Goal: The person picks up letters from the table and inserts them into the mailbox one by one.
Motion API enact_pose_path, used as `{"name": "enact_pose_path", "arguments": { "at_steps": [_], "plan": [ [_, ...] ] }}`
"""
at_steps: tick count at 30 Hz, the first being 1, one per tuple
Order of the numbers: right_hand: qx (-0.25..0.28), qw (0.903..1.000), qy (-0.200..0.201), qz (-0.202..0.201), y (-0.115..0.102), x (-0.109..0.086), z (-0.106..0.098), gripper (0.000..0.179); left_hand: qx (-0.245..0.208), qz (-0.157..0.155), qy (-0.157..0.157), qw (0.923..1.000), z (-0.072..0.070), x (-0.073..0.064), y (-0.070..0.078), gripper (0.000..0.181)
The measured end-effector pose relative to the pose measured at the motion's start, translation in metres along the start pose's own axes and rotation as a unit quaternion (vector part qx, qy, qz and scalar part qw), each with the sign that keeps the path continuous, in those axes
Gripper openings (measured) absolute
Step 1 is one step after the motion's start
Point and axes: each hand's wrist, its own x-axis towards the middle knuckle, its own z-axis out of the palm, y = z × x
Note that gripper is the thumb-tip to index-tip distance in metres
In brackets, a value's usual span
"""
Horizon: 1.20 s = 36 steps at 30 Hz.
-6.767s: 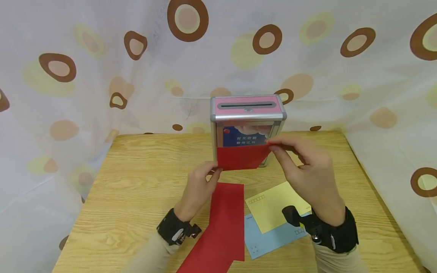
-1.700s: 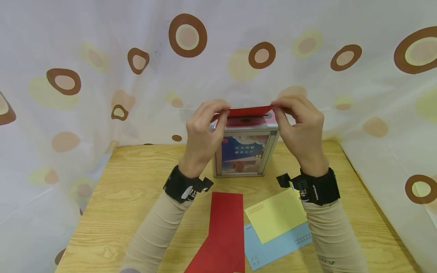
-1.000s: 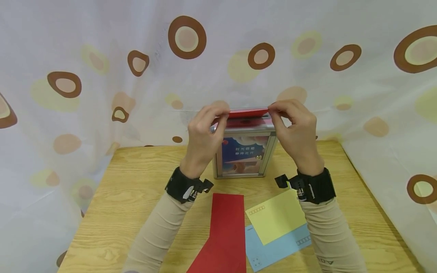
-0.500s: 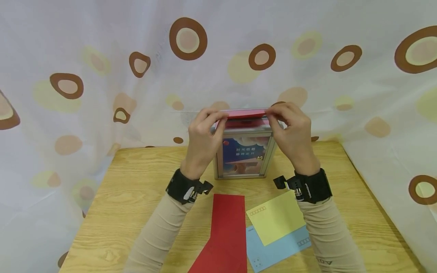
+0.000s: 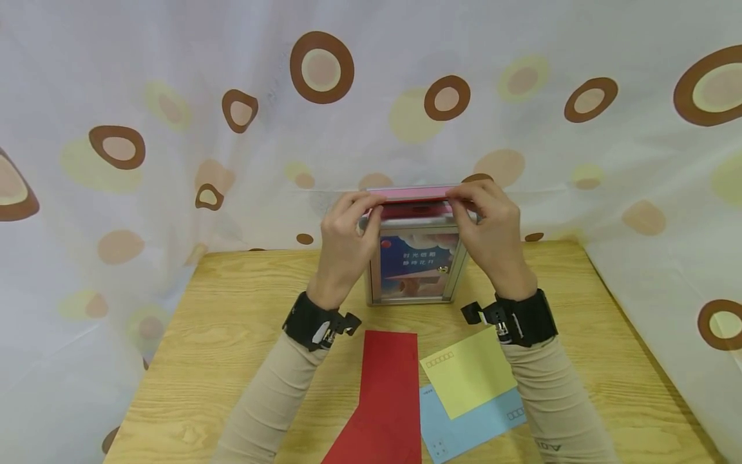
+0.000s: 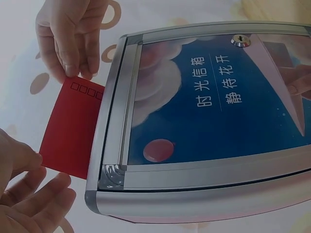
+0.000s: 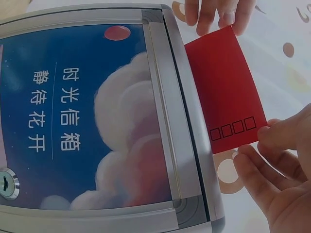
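A red envelope (image 7: 226, 90) stands on edge at the top of a metal-framed mailbox (image 5: 414, 264); its lower part is hidden behind the box's upper edge in both wrist views. My left hand (image 5: 348, 241) pinches the envelope's left upper corner. At the opposite corner, my right hand (image 5: 489, 232) pinches it between thumb and fingers. The head view shows only a thin red strip of it over the pink lid, where the slot is mostly covered. Printed squares run along its right-hand end. The mailbox has a blue picture front with white characters and a small lock (image 7: 7, 184).
More red envelopes (image 5: 388, 386) lie overlapping on the wooden table (image 5: 232, 335) in front of the mailbox. To their right, a yellow envelope (image 5: 466, 380) lies partly over a blue one (image 5: 464, 425), under my right forearm. A patterned cloth (image 5: 371, 116) hangs behind and beside the table.
The red envelope was first held before the mailbox's front, then raised above its lid. Since then both hands have lowered it, the right hand shifting leftward, and less red shows above the slot.
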Motion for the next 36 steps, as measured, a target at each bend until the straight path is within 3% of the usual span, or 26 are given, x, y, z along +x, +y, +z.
{"name": "enact_pose_path", "arguments": {
  "at_steps": [12,23,36],
  "plan": [
    [0.013,0.9996,0.007,0.023,0.0,-0.005,0.004,0.014,-0.009,-0.021,-0.021,0.9995,0.002,-0.005,-0.001,0.016],
    [-0.022,0.9987,0.011,0.045,0.007,-0.009,0.003,0.015,-0.005,-0.034,-0.078,0.9964,0.005,-0.004,-0.002,0.019],
    [-0.031,0.9981,-0.009,0.053,0.017,-0.012,0.005,0.016,0.008,-0.042,-0.088,0.9952,0.012,-0.002,-0.004,0.018]
  ]
}}
